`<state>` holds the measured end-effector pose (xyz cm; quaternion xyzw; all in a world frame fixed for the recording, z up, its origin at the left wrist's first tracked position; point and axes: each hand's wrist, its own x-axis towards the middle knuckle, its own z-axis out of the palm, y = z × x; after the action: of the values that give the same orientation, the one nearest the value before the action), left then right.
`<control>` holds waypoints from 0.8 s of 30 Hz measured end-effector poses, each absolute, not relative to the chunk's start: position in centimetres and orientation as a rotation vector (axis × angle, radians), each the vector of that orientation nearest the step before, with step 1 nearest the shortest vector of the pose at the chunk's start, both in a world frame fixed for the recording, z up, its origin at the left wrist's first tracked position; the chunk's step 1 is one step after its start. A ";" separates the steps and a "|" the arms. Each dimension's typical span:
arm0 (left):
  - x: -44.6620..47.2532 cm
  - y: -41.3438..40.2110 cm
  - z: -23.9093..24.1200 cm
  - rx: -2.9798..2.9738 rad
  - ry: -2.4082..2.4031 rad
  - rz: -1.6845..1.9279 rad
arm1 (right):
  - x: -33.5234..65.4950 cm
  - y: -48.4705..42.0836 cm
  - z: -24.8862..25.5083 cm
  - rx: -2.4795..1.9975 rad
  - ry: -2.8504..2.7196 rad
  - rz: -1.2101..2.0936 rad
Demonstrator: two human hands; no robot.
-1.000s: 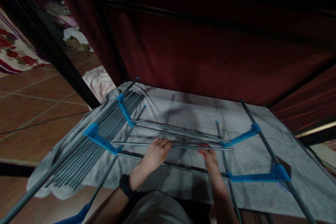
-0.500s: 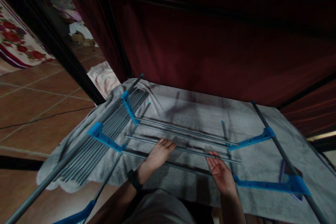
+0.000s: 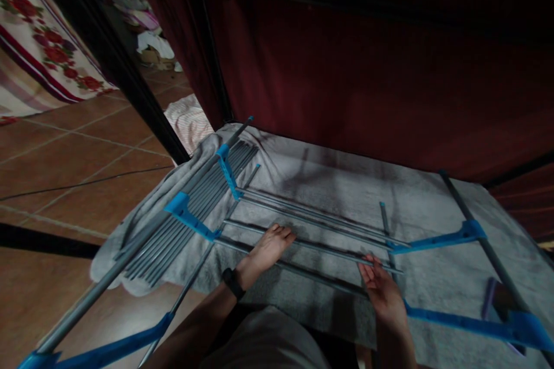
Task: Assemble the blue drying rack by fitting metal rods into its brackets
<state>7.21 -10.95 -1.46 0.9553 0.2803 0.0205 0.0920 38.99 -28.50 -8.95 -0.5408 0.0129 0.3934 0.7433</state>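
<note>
Two hands are being held low over a grey blanket [image 3: 433, 207] lying on the tiled floor [image 3: 64, 184]. The left hand [image 3: 267, 249] is being pressed palm down close to the blanket's near edge. Its fingers [image 3: 283, 234] are laid flat and close together, clamped on nothing. Their tips are resting on a thin grey rod [image 3: 329, 251] running across the middle of the blanket, and the palm is covering a second rod [image 3: 311, 274] lying just nearer. A dark watch [image 3: 234, 283] is being worn on that wrist.

The right hand [image 3: 384, 295] is being held palm up, fingers [image 3: 367, 265] apart and gripping nothing. The tips are just at the first rod near its right end; whether they are touching it cannot be told.

Blue brackets [image 3: 190, 220] are being carried by a long pole [image 3: 130, 256] along the blanket's left edge, and a bundle [image 3: 208, 193] of spare rods is lying beside it. More brackets are joined to another pole [image 3: 454, 195] toward the right edge. A dark red cloth wall [image 3: 367, 86] is standing at the far edge.
</note>
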 end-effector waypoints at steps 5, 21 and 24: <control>7.2 -11.0 -1.6 2.850 0.865 0.076 | 38.9 -28.2 -8.6 -1.214 0.080 0.830; 8.1 -11.2 -1.7 2.961 0.799 0.063 | 39.7 -27.0 -10.7 -1.310 -0.028 0.938; 8.1 -11.1 -2.2 2.959 0.796 0.063 | 39.6 -27.0 -10.7 -1.333 -0.060 0.919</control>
<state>8.12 -11.08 -2.22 0.9648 0.2594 0.0206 0.0384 39.58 -26.96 -10.74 -0.5959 -0.0270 0.4109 0.6894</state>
